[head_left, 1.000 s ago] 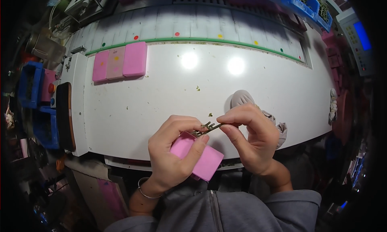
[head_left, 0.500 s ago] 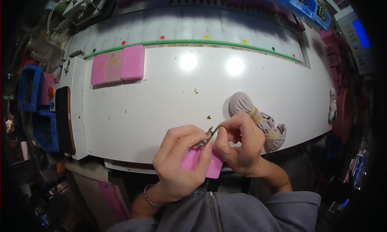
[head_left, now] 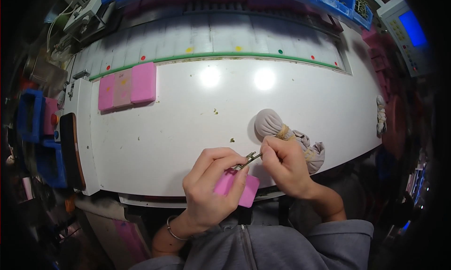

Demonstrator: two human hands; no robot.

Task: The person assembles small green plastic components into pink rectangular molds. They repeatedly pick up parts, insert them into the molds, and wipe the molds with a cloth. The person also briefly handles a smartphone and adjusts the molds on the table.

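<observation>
My left hand [head_left: 213, 183] is closed around a flat pink block [head_left: 248, 191], and between its thumb and fingertips it pinches a small, thin olive-green piece with short prongs [head_left: 251, 158]. My right hand [head_left: 287, 169] is curled, its thumb and forefinger pressed on the outer end of that same piece. Just beyond the right hand lies a grey cloth bundle [head_left: 270, 123] with a round head, tied with yellowish bands. The finer shape of the green piece is too small to make out.
On the white tabletop [head_left: 188, 134], three pink blocks [head_left: 143, 83] lie in a row at the far left, with scattered green crumbs nearby. A pale segmented strip with a green edge [head_left: 206, 56] spans the back. A dark phone-like slab [head_left: 73, 150] lies left; blue bins [head_left: 339, 3] stand far right.
My right hand has shifted its pinch and turned, with its fingers more tightly curled. The pronged piece now lies at a flatter angle. The whole view has shifted slightly.
</observation>
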